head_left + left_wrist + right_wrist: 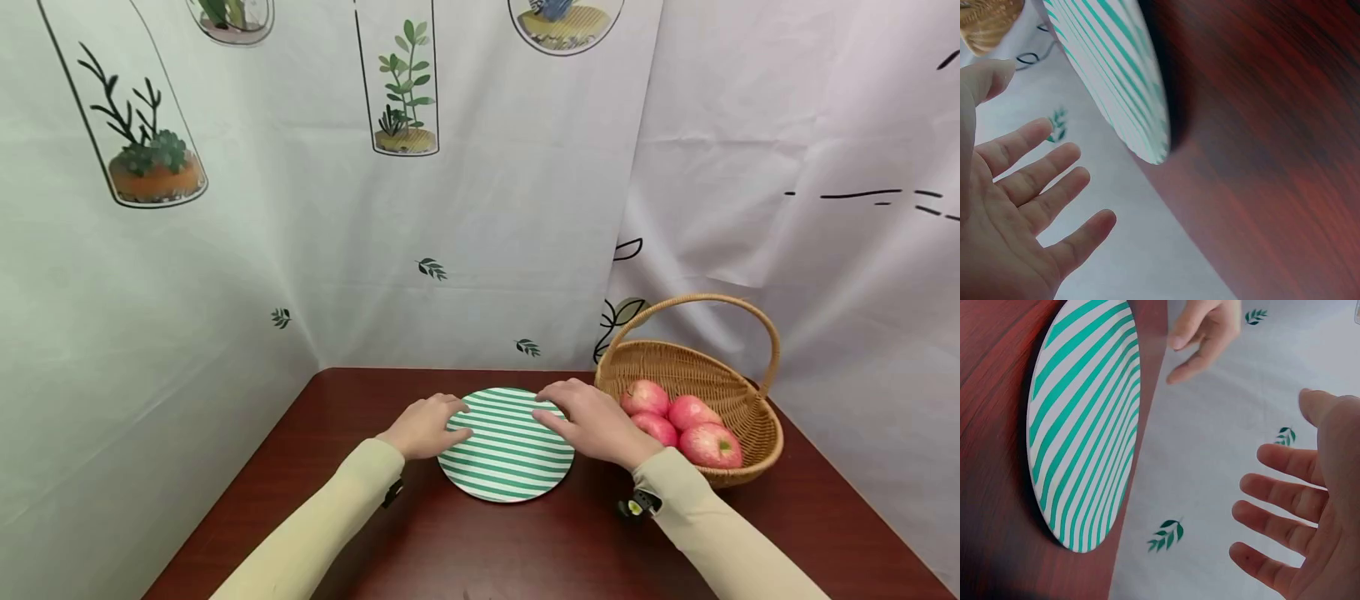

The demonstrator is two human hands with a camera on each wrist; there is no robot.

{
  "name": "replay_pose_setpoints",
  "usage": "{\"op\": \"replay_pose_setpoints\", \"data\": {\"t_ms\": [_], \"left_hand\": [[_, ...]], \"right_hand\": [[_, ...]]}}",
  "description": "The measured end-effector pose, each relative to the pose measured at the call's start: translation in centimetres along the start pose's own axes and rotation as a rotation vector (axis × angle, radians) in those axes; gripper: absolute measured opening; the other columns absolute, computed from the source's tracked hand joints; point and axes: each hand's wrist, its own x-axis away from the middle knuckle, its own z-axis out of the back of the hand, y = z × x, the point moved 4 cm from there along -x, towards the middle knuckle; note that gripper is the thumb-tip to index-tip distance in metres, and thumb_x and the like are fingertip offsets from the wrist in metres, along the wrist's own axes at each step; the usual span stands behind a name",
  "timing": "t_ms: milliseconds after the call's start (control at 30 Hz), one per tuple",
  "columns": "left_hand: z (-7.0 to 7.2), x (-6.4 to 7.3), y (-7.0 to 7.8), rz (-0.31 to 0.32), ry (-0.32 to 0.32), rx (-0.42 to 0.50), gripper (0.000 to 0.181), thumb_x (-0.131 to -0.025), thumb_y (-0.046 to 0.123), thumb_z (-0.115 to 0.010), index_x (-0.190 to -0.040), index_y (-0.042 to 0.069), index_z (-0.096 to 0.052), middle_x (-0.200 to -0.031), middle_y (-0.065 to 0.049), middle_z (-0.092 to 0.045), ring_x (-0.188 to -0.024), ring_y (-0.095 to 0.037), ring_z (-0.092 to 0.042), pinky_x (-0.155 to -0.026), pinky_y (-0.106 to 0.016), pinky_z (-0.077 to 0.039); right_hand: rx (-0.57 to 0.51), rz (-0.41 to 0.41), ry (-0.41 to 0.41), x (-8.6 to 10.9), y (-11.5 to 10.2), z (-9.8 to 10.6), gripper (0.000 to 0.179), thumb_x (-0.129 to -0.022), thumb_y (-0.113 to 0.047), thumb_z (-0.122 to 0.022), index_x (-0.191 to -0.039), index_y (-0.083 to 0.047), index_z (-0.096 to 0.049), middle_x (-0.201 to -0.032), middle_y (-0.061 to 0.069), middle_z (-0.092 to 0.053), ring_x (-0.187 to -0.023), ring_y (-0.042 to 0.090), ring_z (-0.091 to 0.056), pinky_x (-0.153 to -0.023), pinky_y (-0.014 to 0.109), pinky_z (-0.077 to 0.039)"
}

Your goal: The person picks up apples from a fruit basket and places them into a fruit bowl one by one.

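Observation:
A round mat with green and white stripes (504,454) lies flat on the dark red-brown table. My left hand (426,427) hovers at its left edge, fingers spread and relaxed, holding nothing. Over the mat's right edge is my right hand (592,419), its fingers loosely extended and also holding nothing. In the left wrist view the left palm (1004,231) shows bare, with the striped mat (1116,75) beyond the fingers. The right wrist view shows the right fingers (1279,506) apart from the mat (1085,431).
A wicker basket (765,433) with a tall arched handle stands at the right, just beyond the right hand. Several red apples (711,446) sit in it. White cloth (480,208) printed with plants hangs behind and beside the table (465,550).

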Motion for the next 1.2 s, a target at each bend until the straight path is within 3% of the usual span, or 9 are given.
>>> {"op": "replay_pose_setpoints", "data": {"t_ms": [200, 533, 667, 833, 1033, 1200], "left_hand": [[-0.7, -0.1, -1.8, 0.082, -0.035, 0.036, 0.049, -0.097, 0.041, -0.065, -0.136, 0.013, -0.063, -0.143, -0.009, -0.057, -0.136, -0.029, -0.049, -0.107, -0.06, -0.033], [-1.4, -0.1, -3.4, 0.146, -0.082, 0.095, 0.056, -0.097, 0.044, -0.064, -0.144, 0.015, -0.056, -0.153, -0.011, -0.046, -0.143, -0.03, -0.041, -0.111, -0.063, -0.03], [-1.5, -0.2, -3.8, 0.15, -0.109, 0.121, 0.062, -0.095, 0.046, -0.066, -0.147, 0.015, -0.052, -0.159, -0.013, -0.038, -0.147, -0.033, -0.034, -0.113, -0.068, -0.024], [-2.0, -0.2, -4.5, 0.132, -0.172, 0.137, 0.071, -0.092, 0.052, -0.065, -0.152, 0.019, -0.046, -0.163, -0.013, -0.029, -0.152, -0.034, -0.024, -0.116, -0.064, -0.023], [-2.4, 0.0, -5.2, 0.121, -0.216, 0.16, 0.08, -0.091, 0.057, -0.064, -0.157, 0.019, -0.039, -0.167, -0.015, -0.022, -0.155, -0.038, -0.013, -0.117, -0.066, -0.018], [-2.4, 0.1, -5.3, 0.142, -0.238, 0.179, 0.087, -0.089, 0.061, -0.065, -0.159, 0.021, -0.034, -0.168, -0.015, -0.017, -0.155, -0.04, -0.008, -0.116, -0.07, -0.015]], "right_hand": [[0.024, 0.015, 0.032, 1.1, 0.5, 1.3, 0.028, -0.099, -0.049, -0.06, -0.112, -0.028, -0.073, -0.113, -0.007, -0.07, -0.11, 0.012, -0.062, -0.091, 0.04, -0.053], [0.039, 0.013, 0.046, 2.9, 1.2, 3.1, 0.024, -0.1, -0.048, -0.059, -0.109, -0.03, -0.072, -0.11, -0.014, -0.066, -0.112, 0.008, -0.059, -0.096, 0.039, -0.048], [0.055, -0.004, 0.042, 3.6, 1.5, 3.9, 0.025, -0.101, -0.046, -0.059, -0.111, -0.027, -0.072, -0.113, -0.012, -0.067, -0.118, 0.012, -0.059, -0.1, 0.043, -0.045], [0.076, -0.002, 0.061, 4.2, 2.0, 4.6, 0.028, -0.1, -0.044, -0.06, -0.114, -0.024, -0.073, -0.116, -0.008, -0.069, -0.119, 0.016, -0.06, -0.101, 0.045, -0.047], [0.065, 0.013, 0.103, 4.8, 2.5, 5.5, 0.02, -0.1, -0.04, -0.062, -0.11, -0.026, -0.073, -0.114, -0.009, -0.069, -0.114, 0.014, -0.062, -0.096, 0.043, -0.05], [0.049, -0.025, 0.122, 5.7, 3.1, 6.5, 0.017, -0.099, -0.04, -0.065, -0.11, -0.03, -0.073, -0.114, -0.011, -0.068, -0.111, 0.009, -0.062, -0.093, 0.04, -0.052]]}}
